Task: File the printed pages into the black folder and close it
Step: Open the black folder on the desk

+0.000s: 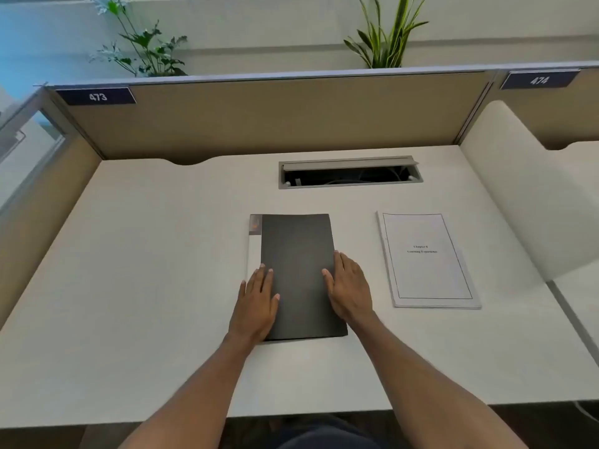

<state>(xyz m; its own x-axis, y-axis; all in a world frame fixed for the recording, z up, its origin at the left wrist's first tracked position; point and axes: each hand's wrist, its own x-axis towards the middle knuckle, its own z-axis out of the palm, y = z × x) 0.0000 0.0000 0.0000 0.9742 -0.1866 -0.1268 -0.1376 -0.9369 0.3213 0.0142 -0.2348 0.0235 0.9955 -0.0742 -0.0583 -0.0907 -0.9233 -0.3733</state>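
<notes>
1. Printed pages (428, 259) lie in a stack on the bench (146, 270), to the right of the black folder (299, 270) and apart from it; the top sheet has a thin border and small title text, too blurred to read.
2. Cable hatch (350, 172) is set into the bench behind the folder, lid up, wires inside.
3. Nothing lies between folder and pages.
4. Black folder lies closed and flat at bench centre, with a white strip along its left edge.
5. Left hand (256, 306) rests flat on the folder's lower left edge, fingers spread, pinching nothing.
6. Right hand (350, 290) rests flat on the lower right edge, fingers extended and loose, thumb on the cover.
7. Both forearms are bare, reaching in from the near edge.
8. White bench, tan divider (275, 115) behind with tags "473" (97, 97) and "474" (539, 80).
9. Two plants, left (146, 43) and right (385, 37), rise behind the divider.
</notes>
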